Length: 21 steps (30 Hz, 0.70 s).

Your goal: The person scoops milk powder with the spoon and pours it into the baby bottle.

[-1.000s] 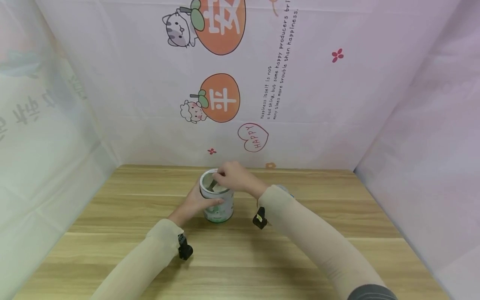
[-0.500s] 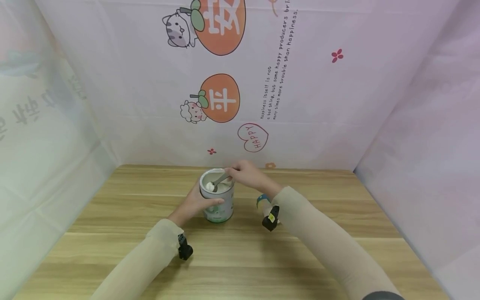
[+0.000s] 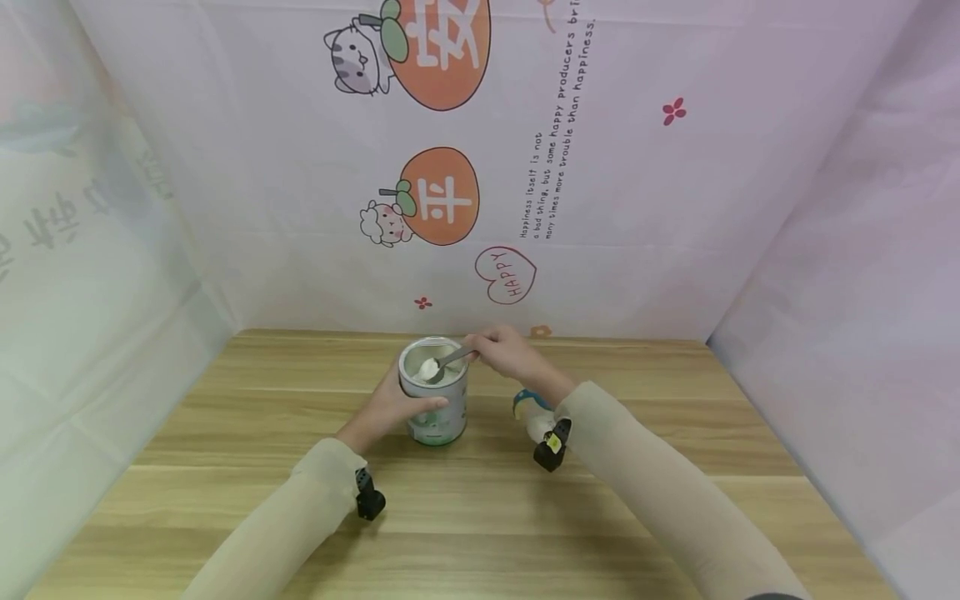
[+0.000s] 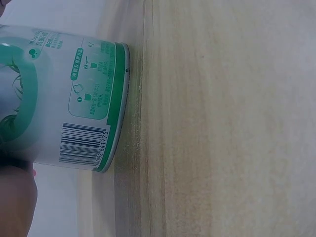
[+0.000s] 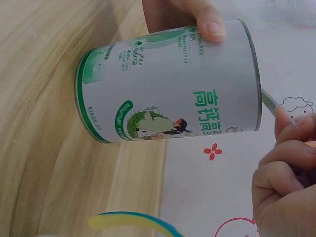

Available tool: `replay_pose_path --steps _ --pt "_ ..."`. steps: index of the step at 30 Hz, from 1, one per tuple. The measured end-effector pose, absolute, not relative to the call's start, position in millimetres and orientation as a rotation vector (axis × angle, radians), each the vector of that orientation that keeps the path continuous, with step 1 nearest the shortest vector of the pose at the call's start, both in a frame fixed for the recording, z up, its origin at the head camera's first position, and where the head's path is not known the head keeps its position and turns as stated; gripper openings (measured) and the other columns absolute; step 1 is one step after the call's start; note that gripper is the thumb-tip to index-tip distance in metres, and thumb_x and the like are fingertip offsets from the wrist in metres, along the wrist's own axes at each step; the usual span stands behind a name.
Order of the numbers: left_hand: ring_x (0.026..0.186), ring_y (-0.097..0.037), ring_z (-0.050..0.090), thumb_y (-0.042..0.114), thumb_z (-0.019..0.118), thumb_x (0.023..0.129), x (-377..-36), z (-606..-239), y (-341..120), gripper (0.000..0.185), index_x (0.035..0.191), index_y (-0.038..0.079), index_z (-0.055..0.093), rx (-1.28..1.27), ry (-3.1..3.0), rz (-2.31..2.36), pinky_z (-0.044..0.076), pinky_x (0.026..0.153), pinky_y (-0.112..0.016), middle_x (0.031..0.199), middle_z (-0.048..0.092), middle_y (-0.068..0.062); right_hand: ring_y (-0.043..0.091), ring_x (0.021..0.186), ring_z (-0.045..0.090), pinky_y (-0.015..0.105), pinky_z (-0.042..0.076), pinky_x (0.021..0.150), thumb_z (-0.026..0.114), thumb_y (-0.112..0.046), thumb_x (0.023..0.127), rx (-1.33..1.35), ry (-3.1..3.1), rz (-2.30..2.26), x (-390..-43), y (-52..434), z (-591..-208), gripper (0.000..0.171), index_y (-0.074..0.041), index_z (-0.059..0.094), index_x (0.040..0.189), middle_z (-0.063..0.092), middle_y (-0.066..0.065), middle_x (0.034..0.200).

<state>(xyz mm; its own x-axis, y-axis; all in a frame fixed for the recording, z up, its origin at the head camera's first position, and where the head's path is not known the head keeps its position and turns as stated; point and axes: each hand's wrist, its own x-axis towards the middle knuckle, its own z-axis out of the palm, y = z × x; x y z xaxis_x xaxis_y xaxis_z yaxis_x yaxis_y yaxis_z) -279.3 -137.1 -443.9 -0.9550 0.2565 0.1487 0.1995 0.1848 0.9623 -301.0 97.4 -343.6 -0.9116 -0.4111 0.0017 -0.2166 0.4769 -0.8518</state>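
A white and green tin can (image 3: 434, 400) stands open on the wooden table (image 3: 465, 517); its label shows in the left wrist view (image 4: 64, 98) and the right wrist view (image 5: 168, 89). My left hand (image 3: 393, 406) grips the can's side, thumb on the front. My right hand (image 3: 504, 353) pinches the handle of a metal spoon (image 3: 444, 364), whose bowl holds a heap of white powder just above the can's mouth. In the right wrist view the spoon handle (image 5: 269, 102) sticks out past the rim toward my fingers (image 5: 284, 163).
A small container with a blue and yellow rim (image 3: 528, 410) stands on the table just right of the can, partly behind my right wrist; its rim (image 5: 131, 222) shows in the right wrist view. Printed cloth walls (image 3: 480, 167) close off the back and both sides.
My right hand has drawn back to the right and lifted the spoon out of the can with powder on it. The left hand and the can have stayed still.
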Motion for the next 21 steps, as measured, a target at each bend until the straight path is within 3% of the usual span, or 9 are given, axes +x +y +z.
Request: replay_pose_path --steps 7,21 --pt "0.134 -0.03 0.045 0.034 0.091 0.075 -276.4 -441.5 -136.8 0.101 0.154 0.026 0.028 0.449 2.404 1.912 0.034 0.109 -0.059 0.146 0.046 -0.007 0.009 0.047 0.028 0.022 0.024 0.045 0.049 -0.031 0.105 -0.482 2.503 -1.485 -299.7 99.5 -345.4 0.041 0.002 0.071 0.093 0.038 -0.004 0.056" --pt "0.134 -0.031 0.045 0.029 0.089 0.078 -278.5 -445.0 -137.7 0.099 0.154 0.026 0.026 0.471 2.375 1.928 0.032 0.109 -0.06 0.146 0.046 -0.008 0.008 0.047 0.027 0.02 0.024 0.046 0.052 -0.031 0.105 -0.402 2.359 -1.62 -298.4 103.9 -342.0 0.036 -0.003 0.069 0.091 0.039 -0.005 0.055"
